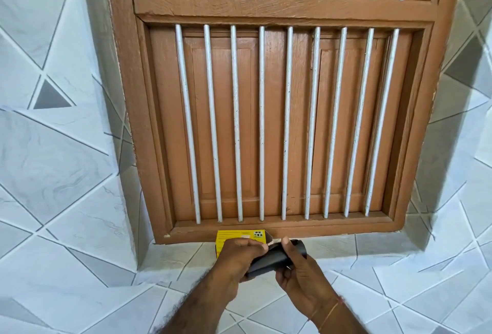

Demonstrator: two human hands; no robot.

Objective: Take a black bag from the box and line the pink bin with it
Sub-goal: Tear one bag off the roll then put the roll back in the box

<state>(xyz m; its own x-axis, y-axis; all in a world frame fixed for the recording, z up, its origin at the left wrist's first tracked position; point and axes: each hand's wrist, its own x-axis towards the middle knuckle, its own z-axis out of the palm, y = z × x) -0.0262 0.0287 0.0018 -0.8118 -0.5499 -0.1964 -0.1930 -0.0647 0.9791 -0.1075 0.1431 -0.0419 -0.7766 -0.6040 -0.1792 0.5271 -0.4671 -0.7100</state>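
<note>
Both hands are working a rolled black bag (277, 259) just in front of the yellow box (241, 236), which is sitting on the tiled sill (372, 251) at the foot of the brown barred window (266, 120). The left hand (237, 259) is clenching 1 end in its grip; the right hand (300, 275) is grasping the other. The bag-taking step looks nearly done. Next, it needs separating and unrolling; the pink bin is not in view.
</note>
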